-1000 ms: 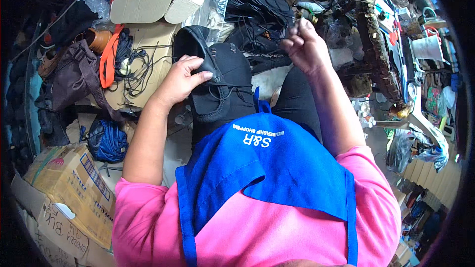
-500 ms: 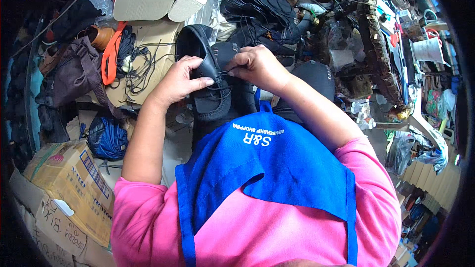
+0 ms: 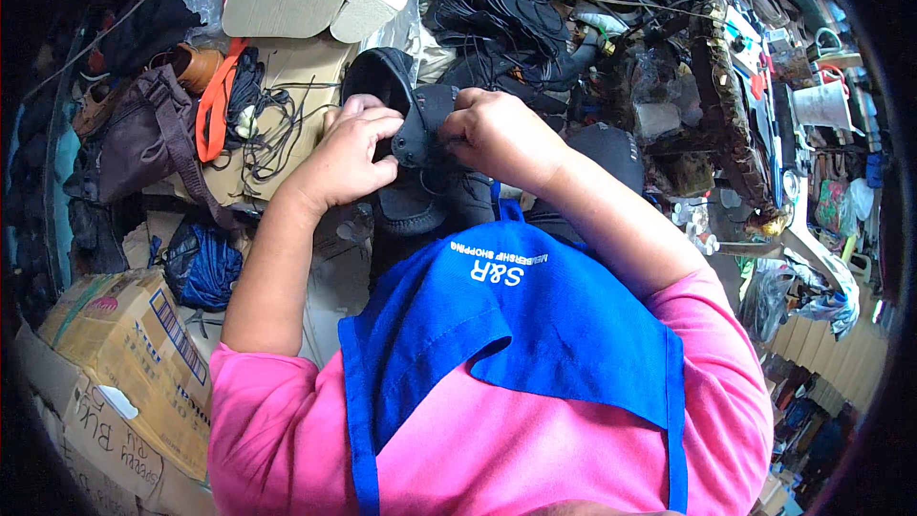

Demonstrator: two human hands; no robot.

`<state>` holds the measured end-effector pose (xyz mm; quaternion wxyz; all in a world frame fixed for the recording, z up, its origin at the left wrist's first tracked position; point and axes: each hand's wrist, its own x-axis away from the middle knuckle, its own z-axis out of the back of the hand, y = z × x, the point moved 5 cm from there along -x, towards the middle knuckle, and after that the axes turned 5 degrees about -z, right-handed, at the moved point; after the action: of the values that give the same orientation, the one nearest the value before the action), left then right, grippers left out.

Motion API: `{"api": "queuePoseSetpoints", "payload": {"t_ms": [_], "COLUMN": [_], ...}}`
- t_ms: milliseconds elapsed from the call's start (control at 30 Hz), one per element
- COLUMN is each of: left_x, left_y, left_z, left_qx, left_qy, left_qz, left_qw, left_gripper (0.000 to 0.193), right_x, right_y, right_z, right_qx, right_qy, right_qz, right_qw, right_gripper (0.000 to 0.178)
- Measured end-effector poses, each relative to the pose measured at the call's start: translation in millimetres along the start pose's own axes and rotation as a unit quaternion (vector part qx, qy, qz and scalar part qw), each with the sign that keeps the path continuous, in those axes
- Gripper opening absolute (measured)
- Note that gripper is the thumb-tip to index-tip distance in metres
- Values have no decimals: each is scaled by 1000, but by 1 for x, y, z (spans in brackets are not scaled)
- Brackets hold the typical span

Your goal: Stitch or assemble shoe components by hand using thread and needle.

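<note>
black shoe (image 3: 420, 182) sits on the person's lap, just above the top edge of the blue apron (image 3: 516, 325), toe toward the apron and heel pointing away. the left hand (image 3: 349, 158) is curled shut on the shoe's near side, fingers pinching the upper by the opening. the right hand (image 3: 497, 134) is closed in a loose fist over the flap at the top of the shoe, fingertips tucked out of sight, so whether it pinches a thread or a tool i cannot tell.

likely risks: both hands crowd one small spot, so a slip of either grip could let the shoe roll off the lap, down past the apron into the clutter. the tangle of black cords (image 3: 263, 124), left of the shoe, lies close enough to snag a wrist or anything drawn outward. a hard pull on the flap could tear the seam or twist the upper. the cardboard box (image 3: 129, 354) sits further left and lower, well apart.
</note>
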<state>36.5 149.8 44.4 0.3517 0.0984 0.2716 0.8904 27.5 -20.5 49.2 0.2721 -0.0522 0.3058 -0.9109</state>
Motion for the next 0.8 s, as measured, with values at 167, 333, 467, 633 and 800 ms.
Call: {"api": "queuePoseSetpoints", "payload": {"t_ms": [167, 333, 467, 633, 800], "left_x": [-19, -45, -61, -63, -61], "left_y": [3, -1, -5, -8, -7], "left_z": [-2, -14, -24, -30, -30], "left_qx": [-40, 91, 128, 160, 138], "left_qy": [-18, -61, -104, -112, -81], "left_qz": [-35, -84, -72, -72, -82], "left_qw": [998, 990, 984, 978, 984], "left_gripper": [35, 22, 15, 13, 13], "right_x": [-8, 3, 13, 14, 10], "right_y": [15, 57, 82, 92, 94], "right_z": [-7, -16, -35, -43, -48], "right_qx": [-93, -265, -434, -505, -525], "right_qy": [-41, -143, -238, -253, -264], "right_qz": [21, -29, -181, -183, -154], "right_qw": [995, 953, 850, 805, 794], "right_gripper": [18, 16, 17, 16, 19]}}
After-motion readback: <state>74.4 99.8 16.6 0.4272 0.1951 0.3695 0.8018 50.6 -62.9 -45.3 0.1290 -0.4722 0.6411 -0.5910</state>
